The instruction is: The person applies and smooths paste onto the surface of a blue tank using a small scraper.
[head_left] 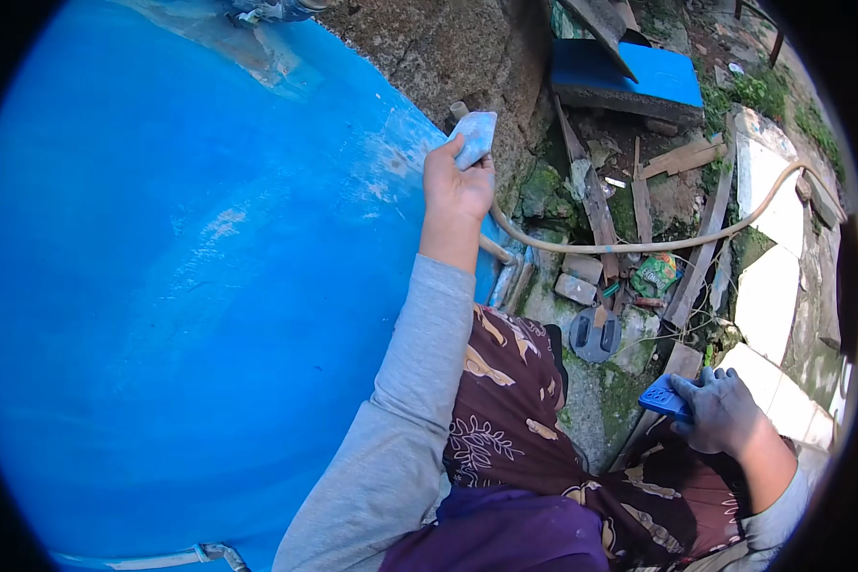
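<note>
My left hand (458, 186), in a grey sleeve, reaches up beside the blue-painted surface (210, 219). Its fingers are closed on a flat, pale blue-and-white piece (477, 139), whose exact kind I cannot make out. White worn patches show on the blue paint near this hand. Lower right, my right hand (723, 410) looks dusty and grips a small blue block with round marks or holes (665, 397). This hand is over the patterned dark skirt (515, 410) on my lap, away from the blue surface.
A beige hose (629, 248) curves across the ground on the right. Wooden planks (701, 257), small bricks (577, 288), a green packet (654, 275) and a grey round object (596, 334) lie about. A large rock (439, 57) borders the blue surface; a blue-topped slab (629, 76) stands behind.
</note>
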Available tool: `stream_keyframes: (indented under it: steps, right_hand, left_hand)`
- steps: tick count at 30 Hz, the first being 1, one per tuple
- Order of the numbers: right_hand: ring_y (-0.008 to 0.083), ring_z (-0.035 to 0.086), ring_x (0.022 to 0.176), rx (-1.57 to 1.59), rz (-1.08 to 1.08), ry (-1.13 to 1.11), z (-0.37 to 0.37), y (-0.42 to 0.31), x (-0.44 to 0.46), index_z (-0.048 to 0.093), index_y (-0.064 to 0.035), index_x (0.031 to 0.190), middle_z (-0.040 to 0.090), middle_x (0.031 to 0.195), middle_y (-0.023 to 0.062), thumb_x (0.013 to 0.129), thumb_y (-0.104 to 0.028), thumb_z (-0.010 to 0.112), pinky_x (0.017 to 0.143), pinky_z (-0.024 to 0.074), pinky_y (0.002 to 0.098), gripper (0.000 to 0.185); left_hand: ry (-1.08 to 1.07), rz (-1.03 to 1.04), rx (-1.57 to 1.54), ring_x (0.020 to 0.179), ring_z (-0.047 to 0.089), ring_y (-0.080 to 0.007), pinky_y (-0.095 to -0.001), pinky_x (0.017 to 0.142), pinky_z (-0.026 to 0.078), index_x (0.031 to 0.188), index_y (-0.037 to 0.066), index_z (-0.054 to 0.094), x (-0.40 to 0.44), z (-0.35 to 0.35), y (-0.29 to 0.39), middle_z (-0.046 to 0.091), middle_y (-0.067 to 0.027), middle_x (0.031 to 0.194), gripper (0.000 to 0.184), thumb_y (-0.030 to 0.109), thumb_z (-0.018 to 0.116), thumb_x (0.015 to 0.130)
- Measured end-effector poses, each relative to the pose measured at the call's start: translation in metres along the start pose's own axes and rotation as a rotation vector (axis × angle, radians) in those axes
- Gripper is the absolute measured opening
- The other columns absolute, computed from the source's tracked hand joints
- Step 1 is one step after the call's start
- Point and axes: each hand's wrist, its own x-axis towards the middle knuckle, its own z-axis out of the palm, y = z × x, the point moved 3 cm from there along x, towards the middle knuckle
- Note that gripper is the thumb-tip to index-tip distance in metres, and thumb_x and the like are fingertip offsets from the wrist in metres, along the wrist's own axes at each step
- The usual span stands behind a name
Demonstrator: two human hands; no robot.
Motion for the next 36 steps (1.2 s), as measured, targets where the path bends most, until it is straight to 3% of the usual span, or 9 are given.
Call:
stream_keyframes:
  steps: [5, 8, 12, 17, 19, 24, 32, 34, 36]
  right_hand:
    - [0.0317, 0.055, 0.089, 0.006, 0.030, -0.029, 0.000, 0.004, -0.001, 0.053, -0.0080, 0.116, 0.057, 0.094, 0.0194, 0.067, -0.035, 0.067, 0.083, 0.0403, 0.0378, 0.058]
    - [0.0319, 0.055, 0.090, 0.003, 0.026, 0.004, 0.002, 0.006, -0.001, 0.053, -0.0071, 0.116, 0.057, 0.094, 0.0195, 0.067, -0.035, 0.067, 0.083, 0.0404, 0.0381, 0.058]
    - [0.0321, 0.055, 0.090, 0.045, 0.005, -0.028, -0.004, 0.002, -0.001, 0.052, -0.0066, 0.117, 0.057, 0.095, 0.0200, 0.067, -0.035, 0.067, 0.083, 0.0402, 0.0389, 0.059]
    - [0.0336, 0.055, 0.091, 0.021, 0.032, -0.027, 0.001, 0.006, 0.003, 0.053, -0.0065, 0.116, 0.057, 0.095, 0.0209, 0.067, -0.034, 0.067, 0.083, 0.0402, 0.0388, 0.058]
    - [0.0331, 0.055, 0.090, 0.010, 0.007, 0.013, 0.002, 0.008, 0.003, 0.053, -0.0064, 0.115, 0.056, 0.094, 0.0205, 0.067, -0.034, 0.067, 0.082, 0.0401, 0.0385, 0.058]
    - [0.0322, 0.054, 0.090, 0.026, 0.011, -0.014, 0.002, 0.005, 0.005, 0.054, -0.0064, 0.114, 0.056, 0.092, 0.0192, 0.066, -0.035, 0.067, 0.084, 0.0401, 0.0377, 0.057]
    - [0.0315, 0.055, 0.091, 0.022, 0.025, -0.008, -0.002, 0.006, 0.001, 0.053, -0.0067, 0.115, 0.056, 0.092, 0.0182, 0.066, -0.035, 0.068, 0.083, 0.0401, 0.0377, 0.059]
    - [0.0335, 0.051, 0.102, 0.066, 0.086, -0.179, -0.010, 0.002, 0.001, 0.046, -0.0117, 0.124, 0.054, 0.107, 0.0217, 0.072, -0.043, 0.062, 0.093, 0.0348, 0.0394, 0.062]
    - [0.0336, 0.051, 0.104, 0.072, 0.079, -0.187, -0.011, 0.001, 0.002, 0.046, -0.0119, 0.124, 0.053, 0.110, 0.0224, 0.072, -0.043, 0.062, 0.094, 0.0339, 0.0395, 0.063]
  left_hand:
    - [-0.037, -0.027, -0.018, 0.100, 0.051, -0.0248, -0.0351, 0.087, 0.040, 0.113, -0.003, 0.043, -0.052, 0.007, 0.012, 0.050, -0.0151, 0.113, 0.029, 0.005, 0.049, 0.086]
    - [-0.136, -0.120, -0.115, 0.107, 0.047, -0.0267, -0.0392, 0.089, 0.037, 0.116, -0.003, 0.040, -0.030, 0.004, 0.026, 0.047, -0.0158, 0.117, 0.031, 0.003, 0.048, 0.086]
    - [-0.009, 0.002, -0.012, 0.100, 0.051, -0.0261, -0.0360, 0.088, 0.040, 0.113, -0.003, 0.042, -0.005, 0.011, 0.004, 0.049, -0.0164, 0.113, 0.030, 0.005, 0.050, 0.086]
    - [-0.032, -0.026, -0.080, 0.108, 0.047, -0.0270, -0.0387, 0.090, 0.037, 0.117, -0.004, 0.039, -0.040, 0.010, 0.020, 0.047, -0.0164, 0.118, 0.032, 0.004, 0.047, 0.088]
    - [-0.150, -0.082, -0.065, 0.109, 0.046, -0.0273, -0.0386, 0.090, 0.037, 0.119, -0.004, 0.038, -0.040, 0.009, 0.026, 0.047, -0.0164, 0.118, 0.033, 0.004, 0.047, 0.088]
    - [0.010, -0.057, -0.055, 0.109, 0.045, -0.0270, -0.0392, 0.091, 0.035, 0.118, -0.002, 0.039, -0.002, 0.009, 0.004, 0.045, -0.0151, 0.119, 0.033, 0.004, 0.047, 0.087]
    - [-0.137, -0.091, -0.145, 0.111, 0.045, -0.0280, -0.0401, 0.090, 0.037, 0.118, -0.003, 0.038, -0.043, 0.009, 0.028, 0.045, -0.0169, 0.119, 0.032, 0.003, 0.046, 0.087]
    - [-0.095, -0.082, -0.120, 0.111, 0.045, -0.0279, -0.0401, 0.090, 0.037, 0.118, -0.003, 0.038, -0.020, 0.008, 0.018, 0.045, -0.0168, 0.119, 0.032, 0.003, 0.046, 0.088]
    - [-0.076, -0.069, -0.097, 0.111, 0.045, -0.0278, -0.0401, 0.090, 0.037, 0.118, -0.003, 0.038, 0.000, 0.004, 0.003, 0.044, -0.0168, 0.119, 0.032, 0.004, 0.046, 0.088]
